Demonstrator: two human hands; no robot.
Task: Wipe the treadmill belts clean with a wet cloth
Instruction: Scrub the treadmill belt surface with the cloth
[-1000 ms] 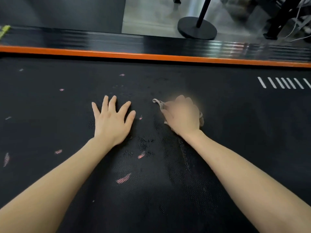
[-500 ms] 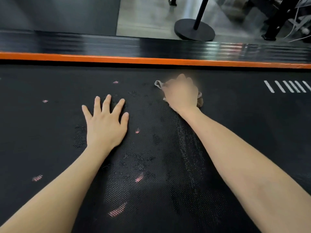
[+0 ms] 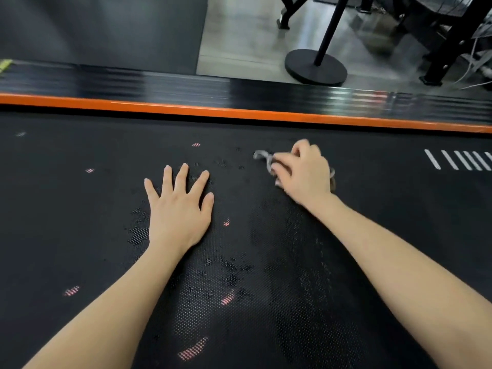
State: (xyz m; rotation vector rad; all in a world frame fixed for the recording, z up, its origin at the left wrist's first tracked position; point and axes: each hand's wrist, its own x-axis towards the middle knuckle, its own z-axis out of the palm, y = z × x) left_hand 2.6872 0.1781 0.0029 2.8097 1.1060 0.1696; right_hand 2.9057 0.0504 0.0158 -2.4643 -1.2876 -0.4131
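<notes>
The left hand (image 3: pixel 179 209) lay flat, fingers spread, on the black treadmill belt (image 3: pixel 80 222). Right of centre, the right hand (image 3: pixel 303 174) gripped a seemingly grey cloth (image 3: pixel 262 157) against the belt. No legible writing showed; white stripes (image 3: pixel 458 159) marked the right edge.

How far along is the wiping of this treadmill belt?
Seemingly done: a streaky, damp-looking patch of the belt beside the right forearm. In hand: the right hand grips the grey cloth against the belt, while the left hand rests flat. Left: pink marks dot the belt near and to the left, and the part by the white stripes looks unstreaked.
</notes>
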